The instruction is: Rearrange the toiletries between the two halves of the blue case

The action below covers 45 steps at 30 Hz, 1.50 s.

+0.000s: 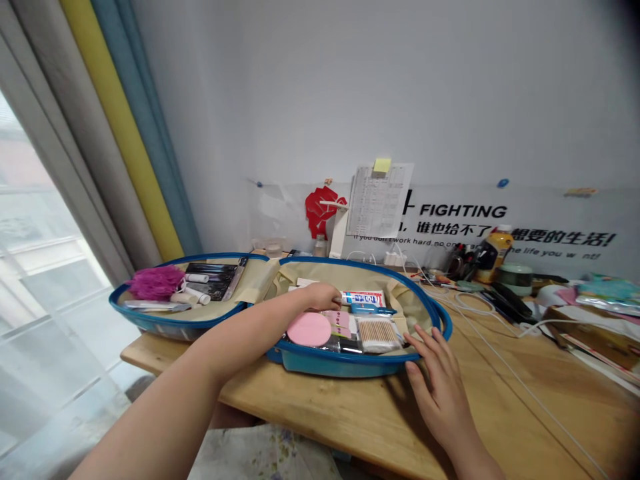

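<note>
A blue-rimmed suitcase (320, 368) lies opened flat on the wooden desk, its two halves side by side. My left hand (324, 297) reaches into the right half with fingers curled; whatever they hold is hidden. Beside those fingers are a toothpaste tube (365, 297) and a blue tube (369, 309). Nearer me lie a round pink pad (309, 329), a pink packet (338, 323) and a pack of cotton swabs (378, 333). My right hand (440, 377) rests with spread fingers against the suitcase's right front rim.
The suitcase's left half holds a purple bath puff (157, 283), small white tubes (197, 295) and a brush set in a clear pouch (215, 280). White cables (500, 353) cross the desk (380, 407) at right. A yellow-labelled bottle (494, 255) stands behind, with curtains (125, 127) at left.
</note>
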Each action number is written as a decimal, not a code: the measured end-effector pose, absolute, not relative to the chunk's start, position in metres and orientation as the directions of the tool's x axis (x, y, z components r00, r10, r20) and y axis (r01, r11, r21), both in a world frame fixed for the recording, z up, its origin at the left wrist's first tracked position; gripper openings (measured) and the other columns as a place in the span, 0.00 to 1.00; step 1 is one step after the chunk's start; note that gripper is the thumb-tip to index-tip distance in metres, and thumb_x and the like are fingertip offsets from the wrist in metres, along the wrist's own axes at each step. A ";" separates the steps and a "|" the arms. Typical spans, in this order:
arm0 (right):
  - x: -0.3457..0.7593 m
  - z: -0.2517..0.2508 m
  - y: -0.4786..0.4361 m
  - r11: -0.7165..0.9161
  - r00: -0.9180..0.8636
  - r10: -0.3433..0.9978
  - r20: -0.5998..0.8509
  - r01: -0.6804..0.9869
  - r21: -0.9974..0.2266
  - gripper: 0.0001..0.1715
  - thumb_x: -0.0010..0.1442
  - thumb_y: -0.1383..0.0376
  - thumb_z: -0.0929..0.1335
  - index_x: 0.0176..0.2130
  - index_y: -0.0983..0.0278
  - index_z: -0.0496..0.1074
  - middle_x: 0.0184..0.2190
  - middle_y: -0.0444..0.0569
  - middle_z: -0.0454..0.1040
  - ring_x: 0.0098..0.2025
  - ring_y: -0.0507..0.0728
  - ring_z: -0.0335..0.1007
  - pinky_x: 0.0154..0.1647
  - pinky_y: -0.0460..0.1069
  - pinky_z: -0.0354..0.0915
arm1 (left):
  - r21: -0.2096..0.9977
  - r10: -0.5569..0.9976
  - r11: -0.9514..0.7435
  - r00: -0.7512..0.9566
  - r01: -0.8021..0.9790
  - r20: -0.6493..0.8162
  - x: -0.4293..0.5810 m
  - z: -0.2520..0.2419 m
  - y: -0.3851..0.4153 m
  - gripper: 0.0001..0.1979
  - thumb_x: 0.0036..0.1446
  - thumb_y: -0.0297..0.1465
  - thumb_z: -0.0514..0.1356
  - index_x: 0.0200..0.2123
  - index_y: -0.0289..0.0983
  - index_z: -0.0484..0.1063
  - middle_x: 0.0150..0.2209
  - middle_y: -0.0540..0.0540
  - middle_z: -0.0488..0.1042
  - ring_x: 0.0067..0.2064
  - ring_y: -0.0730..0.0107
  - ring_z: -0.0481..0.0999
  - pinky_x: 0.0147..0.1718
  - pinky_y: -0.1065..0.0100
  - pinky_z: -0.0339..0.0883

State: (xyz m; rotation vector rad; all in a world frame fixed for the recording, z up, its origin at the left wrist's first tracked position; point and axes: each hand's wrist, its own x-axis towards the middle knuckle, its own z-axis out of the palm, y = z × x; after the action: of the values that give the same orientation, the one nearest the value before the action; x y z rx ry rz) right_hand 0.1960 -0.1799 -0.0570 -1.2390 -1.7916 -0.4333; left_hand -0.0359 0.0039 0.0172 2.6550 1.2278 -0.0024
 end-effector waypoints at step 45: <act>0.198 -0.059 -0.180 0.418 -0.075 0.594 0.801 0.879 -0.228 0.21 0.64 0.58 0.59 0.55 0.58 0.65 0.58 0.53 0.66 0.66 0.64 0.51 0.59 0.65 0.59 | 0.488 0.792 -0.548 0.609 0.680 0.041 -0.031 0.010 0.005 0.05 0.46 0.30 0.66 0.30 0.43 0.76 0.32 0.52 0.78 0.36 0.67 0.74 0.34 0.73 0.60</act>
State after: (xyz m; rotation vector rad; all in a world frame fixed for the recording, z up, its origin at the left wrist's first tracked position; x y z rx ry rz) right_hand 0.1980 -0.1801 -0.0588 -1.2762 -1.7731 -0.3972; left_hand -0.0309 0.0053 0.0100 2.4096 1.1710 0.3583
